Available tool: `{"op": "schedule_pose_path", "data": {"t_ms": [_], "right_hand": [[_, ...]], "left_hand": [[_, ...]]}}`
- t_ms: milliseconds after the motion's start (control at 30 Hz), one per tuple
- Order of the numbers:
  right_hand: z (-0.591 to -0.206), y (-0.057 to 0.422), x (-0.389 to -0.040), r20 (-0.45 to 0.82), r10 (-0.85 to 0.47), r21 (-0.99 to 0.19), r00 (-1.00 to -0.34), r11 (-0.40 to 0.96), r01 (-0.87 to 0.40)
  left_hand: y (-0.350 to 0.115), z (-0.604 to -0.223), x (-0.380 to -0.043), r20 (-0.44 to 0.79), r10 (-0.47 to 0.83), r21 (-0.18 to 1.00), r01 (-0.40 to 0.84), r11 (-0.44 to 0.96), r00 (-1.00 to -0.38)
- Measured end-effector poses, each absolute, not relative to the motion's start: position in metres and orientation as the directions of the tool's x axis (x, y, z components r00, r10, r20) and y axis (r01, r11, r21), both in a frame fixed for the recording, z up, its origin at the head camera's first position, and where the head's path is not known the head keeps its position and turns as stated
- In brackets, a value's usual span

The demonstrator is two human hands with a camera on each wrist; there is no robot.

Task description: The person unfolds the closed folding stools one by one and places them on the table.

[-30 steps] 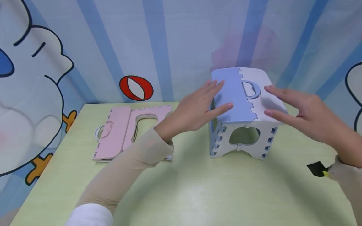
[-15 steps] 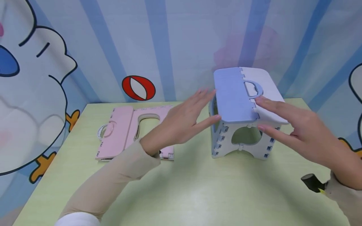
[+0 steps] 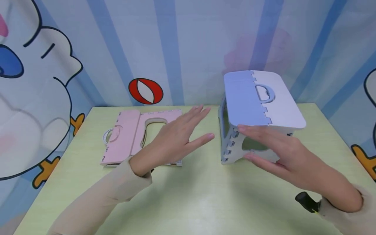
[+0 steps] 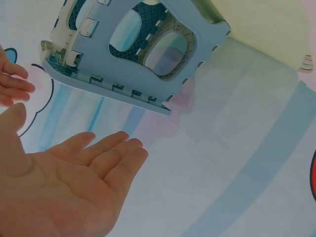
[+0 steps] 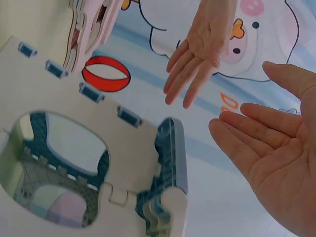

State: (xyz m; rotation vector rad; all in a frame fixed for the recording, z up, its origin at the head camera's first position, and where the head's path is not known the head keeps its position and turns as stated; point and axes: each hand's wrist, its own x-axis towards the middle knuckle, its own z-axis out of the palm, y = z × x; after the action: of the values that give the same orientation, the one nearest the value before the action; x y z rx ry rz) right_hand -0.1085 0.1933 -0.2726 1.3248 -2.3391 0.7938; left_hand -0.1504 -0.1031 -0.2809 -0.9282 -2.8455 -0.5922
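A folding step stool [image 3: 245, 101] with a blue and white top stands unfolded on the table, right of centre in the head view. Left of it, my left hand [image 3: 173, 140] hovers with straight fingers and holds nothing. My right hand [image 3: 282, 160] is in front of the stool, its fingers extended and overlapping the front panel in this view. Palms of the left hand [image 4: 79, 182] and the right hand [image 5: 281, 153] show bare in the wrist views. A pink folding stool [image 3: 123, 137] lies folded flat at the left, partly hidden behind the left hand.
The pale green table [image 3: 199, 209] meets a blue striped cartoon backdrop [image 3: 202, 49] at its back edge. On the right sleeve sits a small black cylinder [image 3: 306, 201]. A white carry handle [image 3: 107, 136] sticks out from the pink stool's left side.
Both hands have withdrawn from the blue and white stool's top: the left one moved left and down, the right one down toward the front. Both stools stay in place.
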Motion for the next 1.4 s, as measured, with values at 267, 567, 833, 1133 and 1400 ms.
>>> {"op": "schedule_pose_path", "data": {"t_ms": [267, 567, 833, 1133, 1400], "right_hand": [[-0.291, 0.171, -0.113, 0.484, -0.729, -0.335, -0.484, 0.356, -0.872], [-0.314, 0.142, -0.116, 0.374, -0.751, -0.381, -0.545, 0.411, -0.828], [-0.327, 0.120, -0.123, 0.379, -0.763, -0.311, -0.523, 0.427, -0.849], [-0.347, 0.095, -0.136, 0.403, -0.788, -0.232, -0.465, 0.403, -0.885], [-0.360, 0.079, -0.139, 0.368, -0.809, -0.108, -0.459, 0.453, -0.885]], "left_hand": [[-0.121, -0.290, -0.140, 0.228, 0.536, 0.340, 0.582, 0.739, -0.813], [-0.140, -0.305, -0.133, 0.228, 0.522, 0.311, 0.569, 0.761, -0.822], [-0.174, -0.321, -0.133, 0.223, 0.439, 0.307, 0.490, 0.816, -0.871], [-0.239, -0.335, -0.136, 0.158, 0.278, 0.324, 0.316, 0.892, -0.947], [-0.272, -0.338, -0.143, 0.088, 0.164, 0.351, 0.185, 0.918, -0.982]]}}
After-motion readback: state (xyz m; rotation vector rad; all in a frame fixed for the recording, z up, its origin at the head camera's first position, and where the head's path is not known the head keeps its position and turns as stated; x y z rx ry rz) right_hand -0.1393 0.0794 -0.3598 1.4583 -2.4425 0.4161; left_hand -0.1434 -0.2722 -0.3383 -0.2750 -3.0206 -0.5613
